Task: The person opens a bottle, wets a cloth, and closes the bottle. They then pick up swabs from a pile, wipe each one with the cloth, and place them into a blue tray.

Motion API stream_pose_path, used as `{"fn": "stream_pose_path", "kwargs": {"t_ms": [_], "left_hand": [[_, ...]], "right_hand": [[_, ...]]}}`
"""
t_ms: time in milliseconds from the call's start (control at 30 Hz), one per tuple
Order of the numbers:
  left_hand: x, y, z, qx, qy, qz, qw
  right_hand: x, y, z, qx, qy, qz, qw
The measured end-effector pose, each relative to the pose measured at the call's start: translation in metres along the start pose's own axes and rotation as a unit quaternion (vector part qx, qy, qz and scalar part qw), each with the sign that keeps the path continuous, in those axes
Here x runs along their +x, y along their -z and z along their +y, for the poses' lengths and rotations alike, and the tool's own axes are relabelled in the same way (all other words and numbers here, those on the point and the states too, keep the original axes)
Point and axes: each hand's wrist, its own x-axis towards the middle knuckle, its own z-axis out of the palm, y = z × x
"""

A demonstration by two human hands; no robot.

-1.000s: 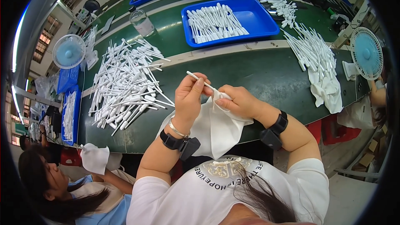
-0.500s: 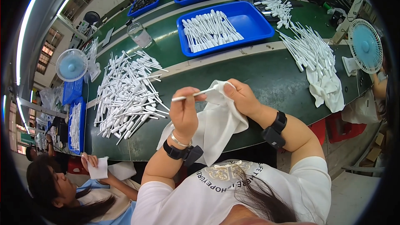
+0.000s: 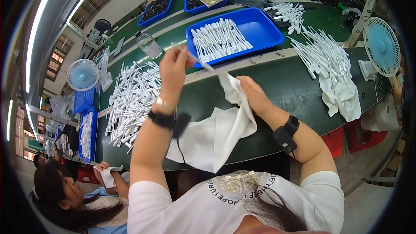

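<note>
My left hand (image 3: 173, 67) is raised above the green bench, pinching a white plastic stick (image 3: 203, 62) with a thicker end; the stick is blurred by motion. To its right, my right hand (image 3: 256, 96) grips the top of a white cloth (image 3: 216, 134), which drapes down over the bench's front edge. The thick end of the stick is just above the cloth's top corner, apart from it as far as the blur shows. Left of my left forearm lies a loose heap of similar white sticks (image 3: 132, 108). Beyond my hands, a blue tray (image 3: 262, 30) holds many aligned sticks.
More sticks (image 3: 325, 54) lie at the right on another white cloth (image 3: 340, 97). A clear bottle (image 3: 150, 47) stands behind the left heap. Small fans (image 3: 82, 75) flank the bench. At lower left, another person's hand (image 3: 104, 170) holds a white cloth.
My left hand has lifted away from the cloth, up and to the left, carrying the stick. My right hand stays near its place with the cloth, whose lower part is more spread out.
</note>
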Motion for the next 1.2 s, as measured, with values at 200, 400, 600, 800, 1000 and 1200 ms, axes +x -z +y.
{"fn": "stream_pose_path", "kwargs": {"t_ms": [200,400,600,800,1000,1200], "left_hand": [[0.093,-0.021,-0.078,0.03,0.109,-0.015,0.993],[0.111,-0.032,-0.102,0.155,0.148,-0.088,0.973],[0.074,-0.031,-0.05,0.017,0.123,-0.13,0.984],[-0.095,0.016,0.0,0.227,0.006,-0.394,0.891],[-0.186,0.026,-0.026,0.412,-0.146,-0.322,0.84],[-0.194,0.055,-0.037,0.382,-0.174,-0.323,0.848]], "right_hand": [[-0.002,-0.008,-0.026,-0.613,0.105,0.059,0.781],[-0.013,-0.019,-0.031,-0.664,0.031,0.013,0.747],[0.008,0.021,-0.006,-0.473,-0.008,-0.008,0.881],[0.014,0.008,-0.007,-0.141,-0.074,0.049,0.986],[0.01,0.005,-0.013,0.037,-0.109,-0.017,0.993],[-0.007,-0.016,-0.009,-0.347,-0.029,0.051,0.936]]}}
